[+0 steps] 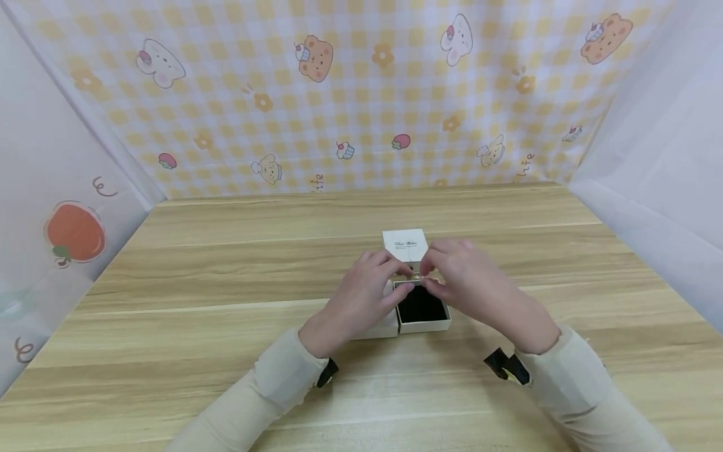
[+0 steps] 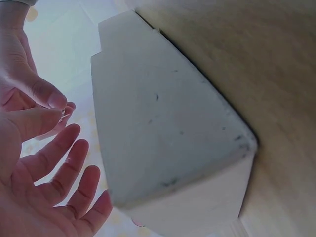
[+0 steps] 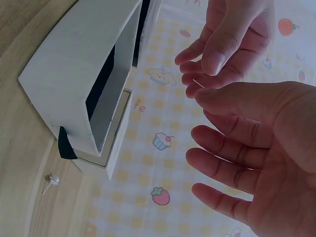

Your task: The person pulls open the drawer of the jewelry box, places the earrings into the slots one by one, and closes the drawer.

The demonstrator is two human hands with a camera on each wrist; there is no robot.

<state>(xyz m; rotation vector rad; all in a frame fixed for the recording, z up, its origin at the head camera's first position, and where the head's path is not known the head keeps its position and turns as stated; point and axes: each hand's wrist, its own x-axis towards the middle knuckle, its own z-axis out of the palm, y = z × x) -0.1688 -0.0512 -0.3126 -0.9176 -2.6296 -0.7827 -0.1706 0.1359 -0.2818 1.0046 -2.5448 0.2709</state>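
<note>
Glinting faintly between the fingertips of both hands, a small metallic piece (image 1: 417,276) with a thin, pin-like part (image 3: 198,83) is held up over the far edge of an open box (image 1: 425,326); much of its shape is hidden by the fingers. The open box is white with a black inside, and a dark tab (image 3: 66,144) juts from it. Just beside it on the left is a white box (image 1: 378,331), partly covered by the left hand and wrist. Just behind stands a lettered white box (image 1: 407,243). In the right wrist view, a tiny stud (image 3: 51,180) lies on the wooden table (image 1: 226,263) near the boxes. A checked, printed cloth (image 1: 350,81) hangs behind.

The right hand (image 1: 465,276) pinches the piece between thumb and forefinger, its other fingers loosely spread. The left hand (image 1: 364,285) pinches likewise, its other fingers relaxed and apart. The piece sits right at the thumb tips, where the two hands nearly meet.
</note>
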